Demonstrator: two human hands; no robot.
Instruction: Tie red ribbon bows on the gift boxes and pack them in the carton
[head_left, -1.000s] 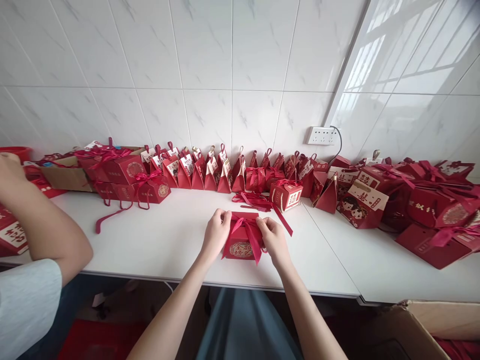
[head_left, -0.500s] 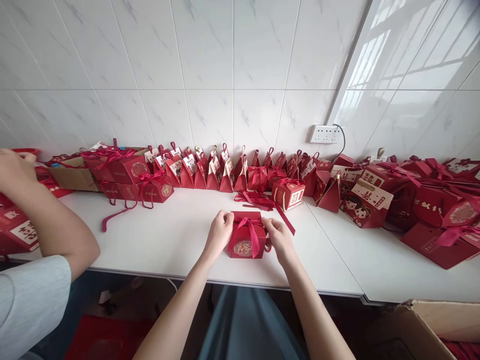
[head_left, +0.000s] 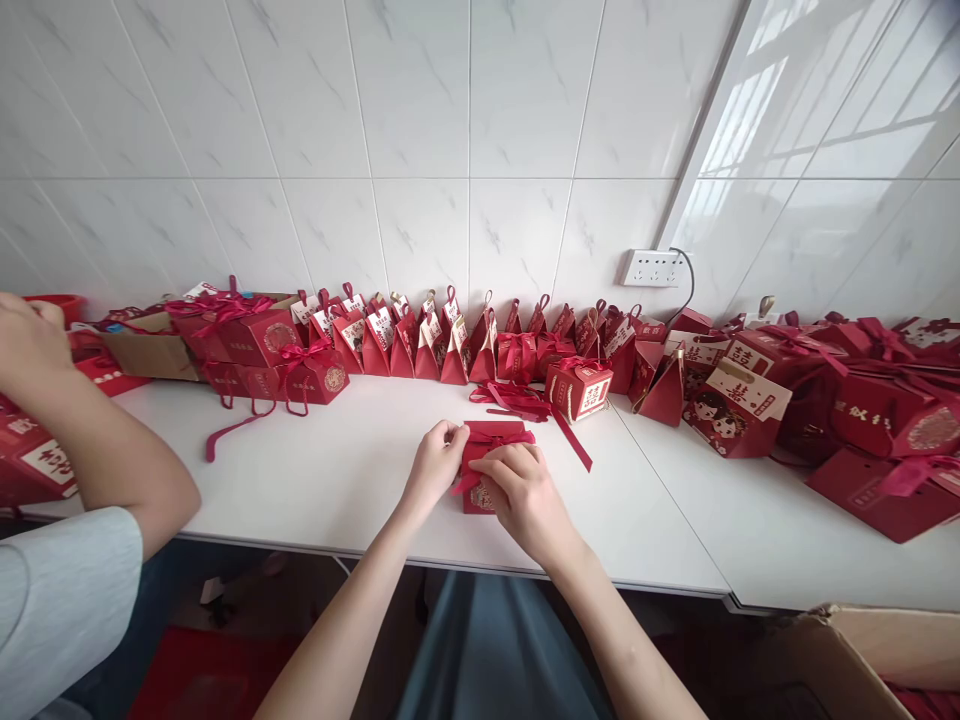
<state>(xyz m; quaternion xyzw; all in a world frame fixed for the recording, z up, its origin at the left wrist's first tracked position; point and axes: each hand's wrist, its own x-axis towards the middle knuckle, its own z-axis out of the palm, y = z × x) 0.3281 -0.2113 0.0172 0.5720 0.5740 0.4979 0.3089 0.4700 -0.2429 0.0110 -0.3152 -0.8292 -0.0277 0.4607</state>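
Observation:
In front of me on the white table (head_left: 360, 480) sits a small red gift box (head_left: 477, 503) with gold print on its front. A crimson ribbon (head_left: 499, 438) is tied across its top. My left hand (head_left: 435, 462) pinches the ribbon at the box's upper left corner, fingers closed. Reaching over the front face, my right hand (head_left: 523, 492) has its fingers closed on a ribbon tail, which points left. The right hand covers the box's right side and much of its print.
Behind stand several red triangular boxes (head_left: 402, 345) along the tiled wall. Loose ribbon (head_left: 517, 400) lies beside a box with rope trim (head_left: 579, 390). More gift boxes (head_left: 892, 400) are piled at right. A co-worker's arm (head_left: 112, 450) is at left; an open carton (head_left: 885, 640) stands lower right.
My right hand has moved left from the box's upper right corner to its front, swinging the ribbon tail leftward. My left hand stays at the upper left corner.

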